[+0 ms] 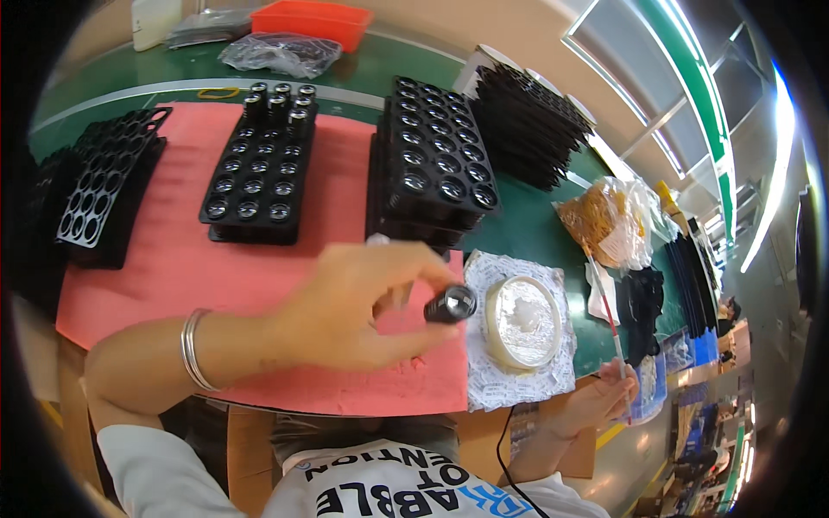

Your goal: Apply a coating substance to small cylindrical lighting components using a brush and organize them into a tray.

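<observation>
My left hand reaches across the pink mat and pinches a short black cylinder between thumb and fingers. The cylinder's shiny, glass-like end shows toward the right. Just beside it lies a round shallow dish with a whitish, glossy content, standing on a pad of printed white paper. Off to the right, my right hand is closed on a thin red-and-white stick with an orange tip, held upright and apart from the dish.
Black trays of shiny-topped cylinders stand on the pink mat: a narrow tray and a taller stack. Holed black trays lie far left, more behind. A yellow bag, black cloth and orange bin sit around.
</observation>
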`<state>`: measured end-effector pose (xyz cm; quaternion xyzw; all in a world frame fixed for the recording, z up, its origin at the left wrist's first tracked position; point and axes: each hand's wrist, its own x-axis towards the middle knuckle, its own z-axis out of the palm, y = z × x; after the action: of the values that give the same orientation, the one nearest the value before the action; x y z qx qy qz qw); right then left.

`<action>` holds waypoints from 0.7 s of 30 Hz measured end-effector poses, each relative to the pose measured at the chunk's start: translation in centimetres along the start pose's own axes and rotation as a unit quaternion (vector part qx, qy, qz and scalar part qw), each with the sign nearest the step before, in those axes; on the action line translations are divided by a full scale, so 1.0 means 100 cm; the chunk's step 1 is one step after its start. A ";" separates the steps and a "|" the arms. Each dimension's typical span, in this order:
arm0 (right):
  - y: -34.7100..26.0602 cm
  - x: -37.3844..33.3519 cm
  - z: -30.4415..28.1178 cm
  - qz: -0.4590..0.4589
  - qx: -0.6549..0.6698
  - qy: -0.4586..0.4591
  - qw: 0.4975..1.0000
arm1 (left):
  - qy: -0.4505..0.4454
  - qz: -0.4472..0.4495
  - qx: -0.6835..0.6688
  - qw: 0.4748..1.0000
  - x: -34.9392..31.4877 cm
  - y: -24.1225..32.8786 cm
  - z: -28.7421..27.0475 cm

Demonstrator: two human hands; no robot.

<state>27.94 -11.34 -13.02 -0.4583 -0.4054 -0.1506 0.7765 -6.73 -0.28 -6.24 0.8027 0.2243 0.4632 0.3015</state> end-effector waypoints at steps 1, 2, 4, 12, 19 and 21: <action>0.007 0.005 -0.005 0.031 -0.011 0.007 0.999 | 0.056 0.053 0.040 0.996 0.007 -0.001 -0.006; 0.015 0.010 -0.011 0.062 0.006 -0.011 0.998 | 0.078 0.078 0.097 0.989 0.013 -0.001 -0.021; 0.025 0.015 -0.011 0.089 0.010 -0.006 0.996 | 0.156 0.080 0.152 0.973 0.030 -0.006 -0.047; 0.049 0.021 -0.017 0.105 -0.010 0.007 0.994 | 0.204 -0.203 0.300 0.910 0.030 -0.078 -0.145; 0.043 0.018 -0.013 0.098 -0.028 0.021 0.995 | 0.096 -0.294 0.354 0.883 0.026 -0.091 -0.142; 0.043 0.018 -0.013 0.096 -0.036 0.025 0.994 | 0.102 -0.289 0.364 0.880 0.026 -0.093 -0.142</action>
<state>32.30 -9.90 -14.54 -0.5188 -0.3338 -0.1010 0.7805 -18.71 11.99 -5.59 0.7040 0.6284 0.3201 0.0839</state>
